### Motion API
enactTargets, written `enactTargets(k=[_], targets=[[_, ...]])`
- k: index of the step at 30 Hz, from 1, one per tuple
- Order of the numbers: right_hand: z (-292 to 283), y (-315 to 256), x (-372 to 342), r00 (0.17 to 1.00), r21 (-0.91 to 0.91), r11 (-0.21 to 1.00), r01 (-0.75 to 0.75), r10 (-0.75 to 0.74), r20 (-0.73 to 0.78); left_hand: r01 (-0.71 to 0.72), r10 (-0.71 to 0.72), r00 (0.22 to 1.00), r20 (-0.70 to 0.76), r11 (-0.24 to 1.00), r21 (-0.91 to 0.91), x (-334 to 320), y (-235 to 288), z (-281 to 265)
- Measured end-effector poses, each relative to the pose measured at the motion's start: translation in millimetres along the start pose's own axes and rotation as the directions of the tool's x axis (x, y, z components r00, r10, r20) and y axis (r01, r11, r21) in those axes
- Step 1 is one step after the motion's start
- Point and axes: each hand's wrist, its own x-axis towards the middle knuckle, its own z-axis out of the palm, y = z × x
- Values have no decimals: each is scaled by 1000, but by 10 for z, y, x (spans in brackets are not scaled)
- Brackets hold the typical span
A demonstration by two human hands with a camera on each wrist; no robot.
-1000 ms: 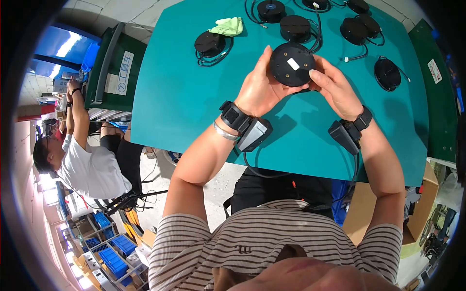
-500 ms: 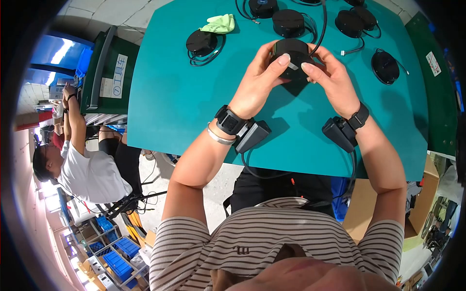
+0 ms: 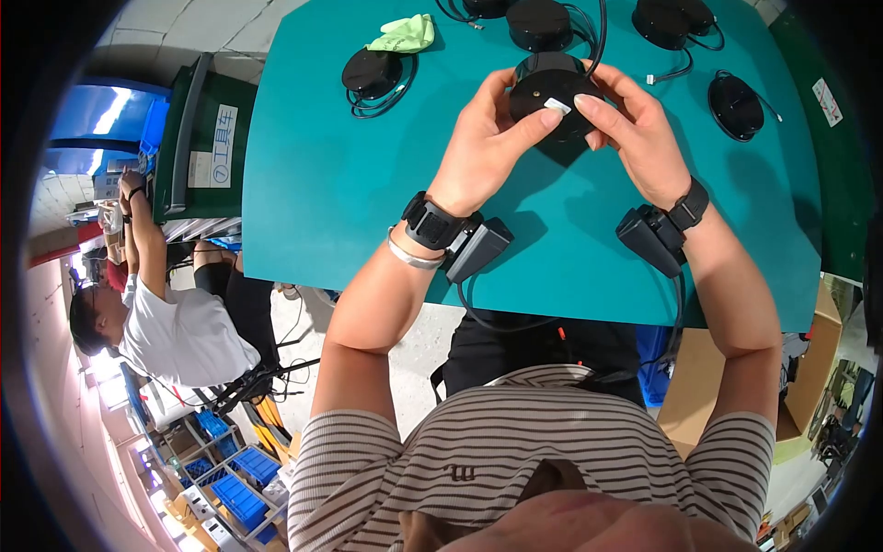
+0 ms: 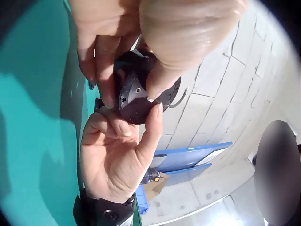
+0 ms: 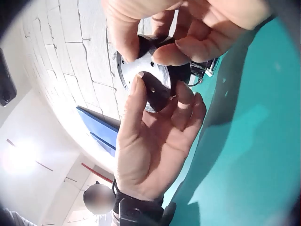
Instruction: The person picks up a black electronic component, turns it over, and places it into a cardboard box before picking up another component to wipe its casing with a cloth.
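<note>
Both hands hold a round black device (image 3: 532, 95) with a cable, above the table. Its flat face, with small screw holes and a white label (image 3: 557, 105), tilts toward the head camera. My left hand (image 3: 478, 147) grips the left side, its thumb pressed at the label's lower edge. From the right, my right hand (image 3: 651, 152) holds it with the thumb on the face beside the label and fingers round the rim. In the left wrist view the device (image 4: 133, 106) sits between both hands; the right wrist view shows its face (image 5: 157, 77) partly covered by fingers.
On the green table (image 3: 368, 202), similar black devices with coiled cables stand at the back (image 3: 539, 26), left (image 3: 372, 74) and right (image 3: 736, 106). A light green cloth (image 3: 403, 34) lies by the left one. Another person (image 3: 179, 322) sits beyond the table's left side.
The device's labelled face first faced the head camera fully, then tipped away, and now tips partly back. The left thumb has moved from the rim onto the face by the label; the right thumb has moved inward.
</note>
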Motion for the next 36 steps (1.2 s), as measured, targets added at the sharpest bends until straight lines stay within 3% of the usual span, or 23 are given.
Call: enactTargets(k=[8,17,23,25,32,35,36], targets=[[-12,63,18,994,-55,993,100,-98,45,16,-16,1000,8,1000,4,-4,-50,15],[25,-8,-17,995,-96,990,103,-101,25,-5,4,1000,27,1000,25,4,-66,15],[68,-26,-49,995,-28,994,103,-102,24,-2,12,998,66,989,-148,-2,-49,68],[55,-12,-48,995,-72,992,100,-100,11,54,-32,997,76,950,-306,3,-58,63],[26,-36,-38,997,-171,985,26,-38,-67,127,-68,980,189,939,-319,4,-60,23],[54,-6,-33,988,-182,975,126,-140,-71,86,-67,992,108,980,-178,-18,-22,52],[59,9,-32,987,-181,975,128,-143,-72,5,-8,999,32,997,82,-26,-13,28]])
